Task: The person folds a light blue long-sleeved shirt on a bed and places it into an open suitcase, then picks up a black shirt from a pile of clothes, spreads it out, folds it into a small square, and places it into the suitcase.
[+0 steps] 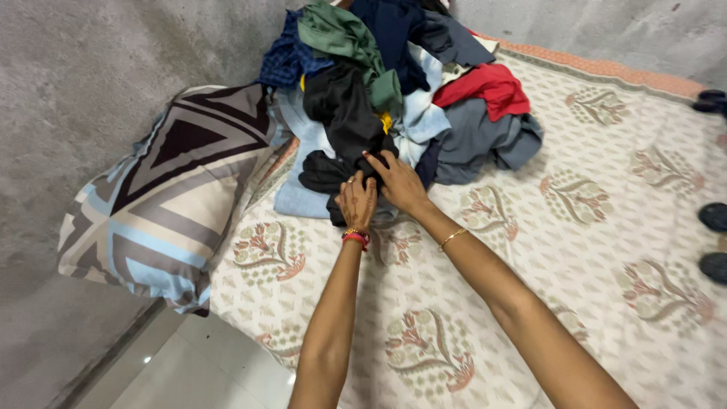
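Black garment (344, 129) lies draped down the near side of a heap of clothes (409, 91) on the bed, and both hands meet at its lower end. The left hand (357, 201), with red and gold bangles at the wrist, is closed on a fold of the dark cloth; its fingertips are buried in the fabric. The right hand (399, 184), with a thin gold bracelet (452, 238) further down the forearm, lies just beside it, touching it, fingers spread over the same black cloth; whether they pinch the cloth or only press on it is hard to tell. Both forearms reach in from the near edge, where they are cut off.

Under the black garment lies a pale blue piece (303, 193), mostly covered. Further into the heap are a green garment (344, 34), a dark blue one (394, 30) at the far top, a red one (492, 87) to the right and a grey one (485, 140) below it; how many pieces there are cannot be made out, since they overlap. A bedsheet (591, 250) with a floral print covers the bed. To the left, a pillow (166, 197) with a geometric pattern leans against the grey wall (83, 83). At the far right edge, dark objects (714, 220) are cut off and cannot be identified. A strip of pale floor (189, 371) shows near left.
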